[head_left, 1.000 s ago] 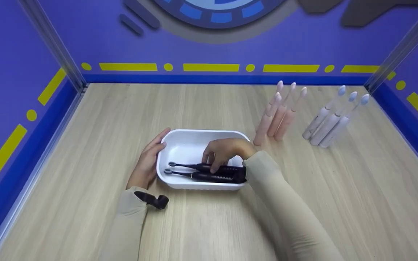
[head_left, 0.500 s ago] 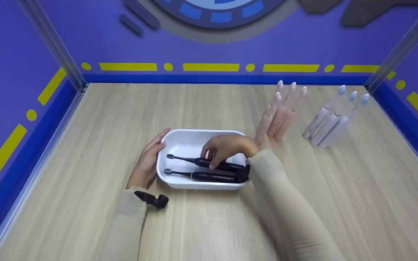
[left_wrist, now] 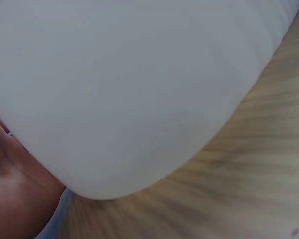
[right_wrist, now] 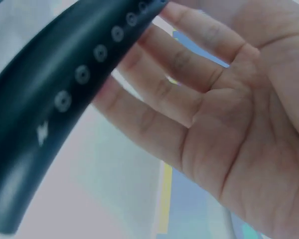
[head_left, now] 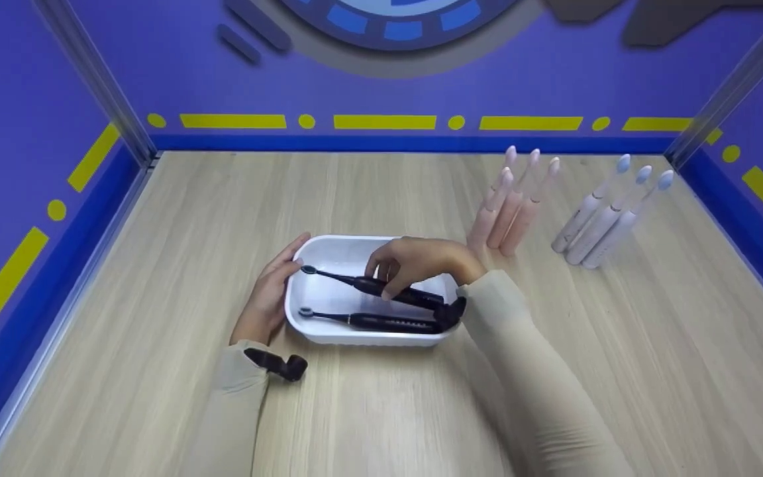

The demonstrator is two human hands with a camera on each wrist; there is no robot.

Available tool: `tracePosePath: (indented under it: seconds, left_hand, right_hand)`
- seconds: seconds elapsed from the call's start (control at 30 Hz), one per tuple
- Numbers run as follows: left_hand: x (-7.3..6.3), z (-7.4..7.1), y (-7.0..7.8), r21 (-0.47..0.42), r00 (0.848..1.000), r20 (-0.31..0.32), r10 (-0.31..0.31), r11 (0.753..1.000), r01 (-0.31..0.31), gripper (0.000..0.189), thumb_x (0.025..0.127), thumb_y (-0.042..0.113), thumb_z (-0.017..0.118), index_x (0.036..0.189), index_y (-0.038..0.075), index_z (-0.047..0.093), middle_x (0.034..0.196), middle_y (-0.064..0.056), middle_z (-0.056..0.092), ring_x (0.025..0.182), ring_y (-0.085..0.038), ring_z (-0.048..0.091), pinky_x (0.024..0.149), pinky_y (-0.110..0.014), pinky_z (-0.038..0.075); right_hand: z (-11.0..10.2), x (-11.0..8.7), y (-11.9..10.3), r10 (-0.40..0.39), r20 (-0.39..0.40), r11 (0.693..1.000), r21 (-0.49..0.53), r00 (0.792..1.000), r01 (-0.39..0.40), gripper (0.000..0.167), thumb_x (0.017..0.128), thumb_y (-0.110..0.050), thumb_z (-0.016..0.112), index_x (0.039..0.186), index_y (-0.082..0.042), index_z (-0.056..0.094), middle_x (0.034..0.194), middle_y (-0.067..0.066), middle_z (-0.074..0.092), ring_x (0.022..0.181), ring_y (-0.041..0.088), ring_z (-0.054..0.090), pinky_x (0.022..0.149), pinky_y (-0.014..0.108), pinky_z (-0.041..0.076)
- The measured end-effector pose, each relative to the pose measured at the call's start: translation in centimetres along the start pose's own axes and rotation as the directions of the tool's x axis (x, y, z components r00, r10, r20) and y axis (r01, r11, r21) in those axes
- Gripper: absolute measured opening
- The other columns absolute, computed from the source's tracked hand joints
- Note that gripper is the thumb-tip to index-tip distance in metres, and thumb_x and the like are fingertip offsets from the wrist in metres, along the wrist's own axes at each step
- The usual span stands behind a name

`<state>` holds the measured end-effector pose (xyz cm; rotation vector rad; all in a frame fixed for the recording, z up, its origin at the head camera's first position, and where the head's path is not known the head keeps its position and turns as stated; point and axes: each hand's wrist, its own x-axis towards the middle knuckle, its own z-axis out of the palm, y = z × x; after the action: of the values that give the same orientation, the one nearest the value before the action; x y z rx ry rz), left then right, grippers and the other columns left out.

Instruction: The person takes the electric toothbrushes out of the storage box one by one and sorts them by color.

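A white plastic basin (head_left: 368, 340) stands on the table. My left hand (head_left: 263, 297) holds its left end, thumb at the rim and fingers along the outside; in the left wrist view the basin's wall (left_wrist: 119, 109) covers most of the picture. My right hand (head_left: 418, 260) pinches a black electric toothbrush (head_left: 368, 285) by its handle. This brush slants over the basin, its head near the left rim by my left thumb. In the right wrist view its handle (right_wrist: 45, 104) shows a row of ring marks. A second black electric toothbrush (head_left: 381, 322) lies along the basin's near side.
Several pink electric toothbrushes (head_left: 517, 225) stand upright behind and right of the basin. Farther right stand 3 white electric toothbrushes (head_left: 597, 235) with blue-tipped heads. Purple panels (head_left: 381, 93) close off the back and sides of the wooden table (head_left: 236, 199).
My right hand has raised the black toothbrush up and away from the one beside it, its head swinging toward the basin's far left. My left hand has stayed in place.
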<state>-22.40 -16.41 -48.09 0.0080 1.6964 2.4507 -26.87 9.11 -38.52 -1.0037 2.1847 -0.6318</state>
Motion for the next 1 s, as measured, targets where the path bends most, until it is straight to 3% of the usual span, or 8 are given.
tracePosePath:
  seconds: [0.13, 0.37, 0.53, 0.73, 1.0]
  left_hand:
    - [0.0, 0.0, 0.0, -0.016, 1.0, 0.002, 0.003, 1.0, -0.003, 0.051, 0.099, 0.004, 0.033, 0.15, 0.006, 0.031, 0.16, -0.006, 0.024, 0.147, -0.019, 0.02, 0.122, -0.033, 0.015]
    - [-0.1, 0.1, 0.1, -0.038, 1.0, 0.006, 0.001, 0.999, -0.001, 0.051, 0.1, 0.005, 0.032, 0.15, 0.005, 0.029, 0.16, -0.008, 0.022, 0.147, -0.019, 0.02, 0.122, -0.032, 0.015]
    - [-0.1, 0.1, 0.1, -0.012, 1.0, -0.001, -0.003, 1.0, 0.003, 0.051, 0.1, 0.006, 0.033, 0.15, 0.006, 0.031, 0.16, -0.005, 0.023, 0.147, -0.019, 0.021, 0.121, -0.032, 0.017]
    - [-0.1, 0.1, 0.1, 0.022, 1.0, -0.013, -0.013, 1.0, 0.013, 0.051, 0.1, 0.007, 0.034, 0.15, 0.009, 0.031, 0.16, -0.002, 0.023, 0.148, -0.017, 0.02, 0.121, -0.032, 0.017]
    - [0.0, 0.0, 0.0, 0.019, 1.0, -0.019, -0.019, 1.0, 0.02, 0.05, 0.1, 0.007, 0.034, 0.15, 0.009, 0.033, 0.16, -0.002, 0.023, 0.147, -0.017, 0.02, 0.121, -0.033, 0.017]
  right_hand:
    - [-0.4, -0.7, -0.1, -0.062, -0.042, 0.998, 0.004, 0.997, 0.062, 0.037, 0.08, -0.012, 0.074, 0.116, -0.007, 0.064, 0.096, 0.008, 0.071, 0.089, 0.014, 0.065, 0.081, 0.027, 0.052]
    - [-1.1, -2.2, 0.3, -0.039, -0.133, 0.997, 0.054, 0.99, 0.046, 0.037, 0.081, -0.015, 0.074, 0.116, -0.011, 0.063, 0.099, 0.004, 0.07, 0.092, 0.014, 0.065, 0.088, 0.033, 0.053]
    - [-1.4, -3.3, 0.7, -0.063, -0.227, 0.989, 0.119, 0.972, 0.092, 0.037, 0.081, -0.016, 0.074, 0.116, -0.011, 0.063, 0.103, 0.005, 0.069, 0.097, 0.016, 0.064, 0.088, 0.034, 0.054]
    - [-1.3, -4.5, 1.3, -0.079, -0.341, 0.971, 0.187, 0.937, 0.15, 0.04, 0.081, -0.014, 0.075, 0.118, -0.009, 0.061, 0.107, 0.007, 0.068, 0.103, 0.019, 0.063, 0.091, 0.034, 0.055]
    - [-1.1, -6.7, 2.1, -0.149, -0.505, 0.926, 0.23, 0.85, 0.299, 0.04, 0.081, -0.007, 0.075, 0.117, 0.0, 0.059, 0.11, 0.011, 0.063, 0.104, 0.019, 0.06, 0.089, 0.032, 0.056]
